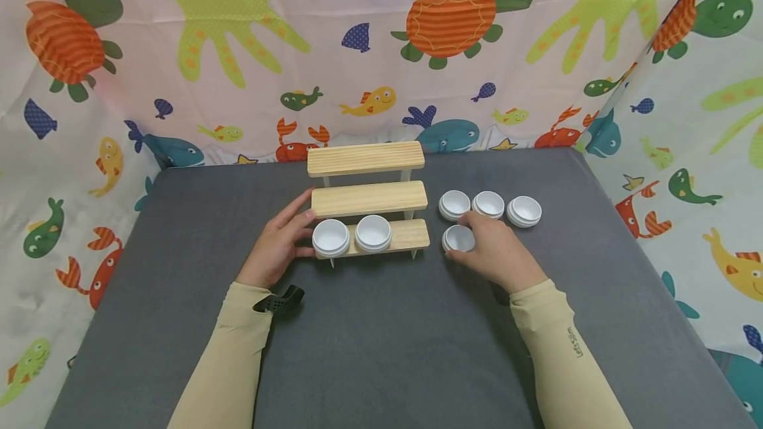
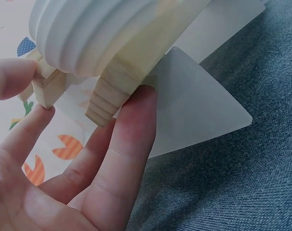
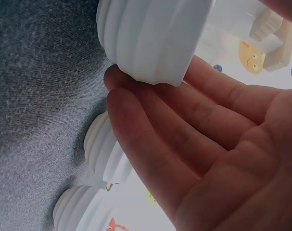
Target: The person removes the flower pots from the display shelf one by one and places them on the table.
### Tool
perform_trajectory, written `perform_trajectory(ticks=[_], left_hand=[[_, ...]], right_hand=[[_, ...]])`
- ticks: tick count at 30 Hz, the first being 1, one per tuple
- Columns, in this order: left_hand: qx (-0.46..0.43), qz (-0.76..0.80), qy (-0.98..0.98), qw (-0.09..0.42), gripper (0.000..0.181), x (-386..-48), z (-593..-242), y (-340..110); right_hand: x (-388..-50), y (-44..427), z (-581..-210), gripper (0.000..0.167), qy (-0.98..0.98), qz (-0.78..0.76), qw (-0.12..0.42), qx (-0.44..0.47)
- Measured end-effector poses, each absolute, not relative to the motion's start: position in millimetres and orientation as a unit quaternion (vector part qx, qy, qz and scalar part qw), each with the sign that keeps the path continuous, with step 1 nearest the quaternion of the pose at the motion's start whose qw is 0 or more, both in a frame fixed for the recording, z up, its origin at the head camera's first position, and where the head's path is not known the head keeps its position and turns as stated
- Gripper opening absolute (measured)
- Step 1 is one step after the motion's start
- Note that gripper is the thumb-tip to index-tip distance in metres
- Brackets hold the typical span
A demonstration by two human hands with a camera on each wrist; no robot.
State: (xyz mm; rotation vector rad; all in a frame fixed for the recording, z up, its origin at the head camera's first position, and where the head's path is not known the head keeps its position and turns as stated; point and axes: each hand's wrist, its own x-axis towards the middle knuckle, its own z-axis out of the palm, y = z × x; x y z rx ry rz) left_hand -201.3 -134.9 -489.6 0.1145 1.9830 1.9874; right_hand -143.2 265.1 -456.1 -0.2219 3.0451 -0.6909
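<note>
A three-tier wooden stand (image 1: 369,199) with clear supports stands on the grey table. My left hand (image 1: 277,241) holds its left end; in the left wrist view, a thumb and finger pinch one board's end (image 2: 47,89), and other fingers touch the lower board (image 2: 109,94). Two small white ribbed bowls, a left bowl (image 1: 330,238) and a right bowl (image 1: 373,233), sit on the bottom tier. To the right of the stand, my right hand (image 1: 497,250) has thumb and fingers around another white bowl (image 1: 459,239); the right wrist view shows fingertips against its ribbed side (image 3: 150,43).
Behind the right hand stand three more white bowls: a left one (image 1: 454,204), a middle one (image 1: 489,203) and a right one (image 1: 524,211). The grey cloth-covered table (image 1: 381,349) meets a sea-animal curtain (image 1: 238,111) at the back and sides.
</note>
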Motion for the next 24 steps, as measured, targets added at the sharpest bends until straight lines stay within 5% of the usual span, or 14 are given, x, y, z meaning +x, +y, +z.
perform_trajectory(ticks=[24], left_hand=[[0.042, 0.700, 0.695, 0.159, 0.058, -202.7, -491.8, -135.0]], right_hand=[[-147.0, 267.3, -457.3, 0.054, 0.973, -0.219, 0.018, -0.073]])
